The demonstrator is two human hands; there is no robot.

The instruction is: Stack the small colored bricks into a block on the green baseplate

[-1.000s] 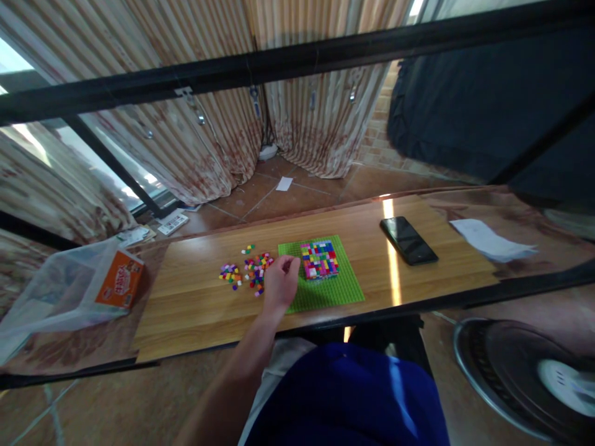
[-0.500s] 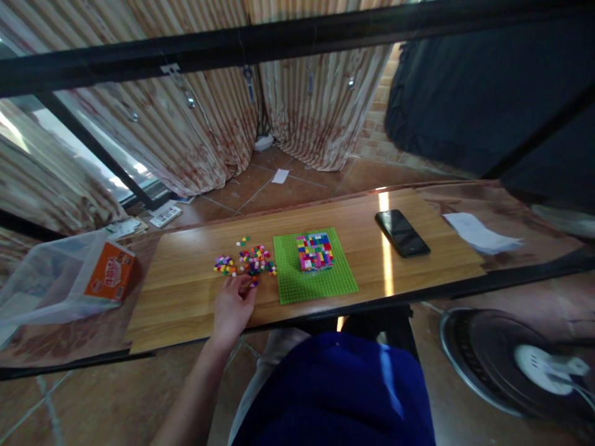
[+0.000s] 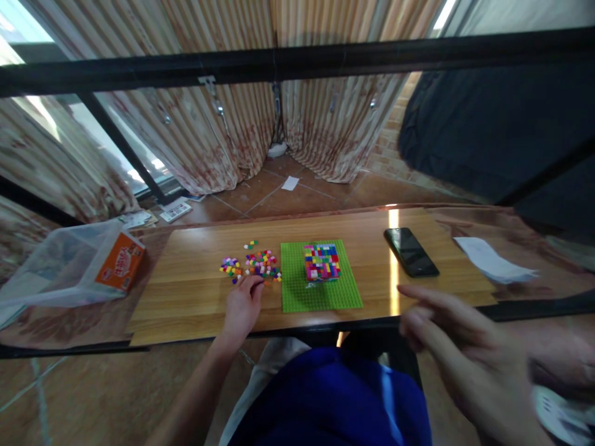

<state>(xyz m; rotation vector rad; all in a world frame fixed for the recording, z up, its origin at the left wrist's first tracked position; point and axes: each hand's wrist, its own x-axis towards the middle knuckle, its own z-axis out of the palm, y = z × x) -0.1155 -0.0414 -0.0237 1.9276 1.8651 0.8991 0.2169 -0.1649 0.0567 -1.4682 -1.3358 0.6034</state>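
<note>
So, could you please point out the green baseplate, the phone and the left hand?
Green baseplate (image 3: 292,279), head view: bare part, left side.
Phone (image 3: 411,253), head view: middle of its dark face.
Left hand (image 3: 243,305), head view: on its back.

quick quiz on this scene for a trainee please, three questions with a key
1. Which of the person's hands is nearer the loose bricks?
2. True or false: the phone lies between the loose bricks and the baseplate.
3. Fill in the colour: the multicoloured brick block stands on a ____ baseplate.

Key:
1. The left hand; its fingertips are at the near edge of the bricks.
2. False; it lies to the right of the baseplate, on the wooden tabletop.
3. Green.
</note>
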